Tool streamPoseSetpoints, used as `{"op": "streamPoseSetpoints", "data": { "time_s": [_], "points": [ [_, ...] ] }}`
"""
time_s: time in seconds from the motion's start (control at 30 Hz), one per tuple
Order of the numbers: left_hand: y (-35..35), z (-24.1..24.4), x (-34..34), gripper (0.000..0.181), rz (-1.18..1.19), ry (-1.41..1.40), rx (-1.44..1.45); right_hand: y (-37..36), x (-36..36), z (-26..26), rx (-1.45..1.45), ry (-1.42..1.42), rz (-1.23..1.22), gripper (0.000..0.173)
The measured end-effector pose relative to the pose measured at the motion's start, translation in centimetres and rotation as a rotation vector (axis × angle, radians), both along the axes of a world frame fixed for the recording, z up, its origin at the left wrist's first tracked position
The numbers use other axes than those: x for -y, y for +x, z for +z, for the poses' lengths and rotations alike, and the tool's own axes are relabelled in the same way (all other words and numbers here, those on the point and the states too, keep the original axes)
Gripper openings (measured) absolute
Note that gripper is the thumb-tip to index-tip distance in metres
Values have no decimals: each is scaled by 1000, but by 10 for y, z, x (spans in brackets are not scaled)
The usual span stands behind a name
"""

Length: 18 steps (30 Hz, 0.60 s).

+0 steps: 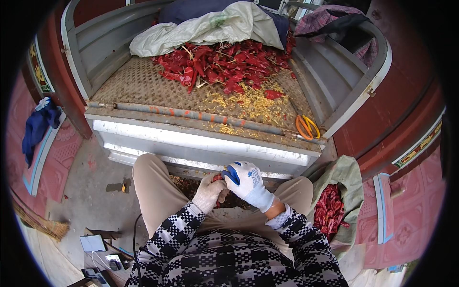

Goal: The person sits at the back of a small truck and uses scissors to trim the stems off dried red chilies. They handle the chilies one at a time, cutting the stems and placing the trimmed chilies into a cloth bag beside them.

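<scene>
My left hand [208, 193], in a pale knit glove, is closed around a dried red chili pepper [217, 178] above my lap. My right hand [249, 183] wears a white glove with blue-coated fingers. Its thumb and fingers pinch at the upper end of that pepper, where a small yellowish bit shows; most of the pepper is hidden by the gloves. In front lies a heap of dried red chili peppers [215, 68] on the metal cargo bed [122, 84]. Dark debris and red bits are partly visible between my knees.
Pale seeds [247, 98] are scattered along the bed's edge. Scissors [307, 127] with orange and yellow handles lie at its right corner. A white woven sack [211, 27] covers the heap's back. An open green sack [353, 186] of chilies stands right. Phone [93, 243] and broom [53, 227] are left.
</scene>
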State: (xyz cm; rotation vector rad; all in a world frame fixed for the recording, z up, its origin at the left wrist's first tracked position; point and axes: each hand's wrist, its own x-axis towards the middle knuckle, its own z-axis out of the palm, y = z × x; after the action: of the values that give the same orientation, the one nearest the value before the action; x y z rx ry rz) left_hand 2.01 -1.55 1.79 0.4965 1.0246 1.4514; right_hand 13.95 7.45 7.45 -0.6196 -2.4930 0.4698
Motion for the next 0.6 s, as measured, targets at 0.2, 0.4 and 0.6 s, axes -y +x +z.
{"op": "streamPoseSetpoints", "data": {
  "time_s": [0.2,0.4,0.6],
  "points": [
    [5,15,-2,7,114,35,-112,-7,-9,-22,-419,-1213,-127,23],
    [-4,9,-7,12,9,181,286,1,-35,-20,-714,-1359,-152,26],
    [-14,9,-3,12,-48,171,357,30,-53,30,34,-557,-88,28]
  ]
}}
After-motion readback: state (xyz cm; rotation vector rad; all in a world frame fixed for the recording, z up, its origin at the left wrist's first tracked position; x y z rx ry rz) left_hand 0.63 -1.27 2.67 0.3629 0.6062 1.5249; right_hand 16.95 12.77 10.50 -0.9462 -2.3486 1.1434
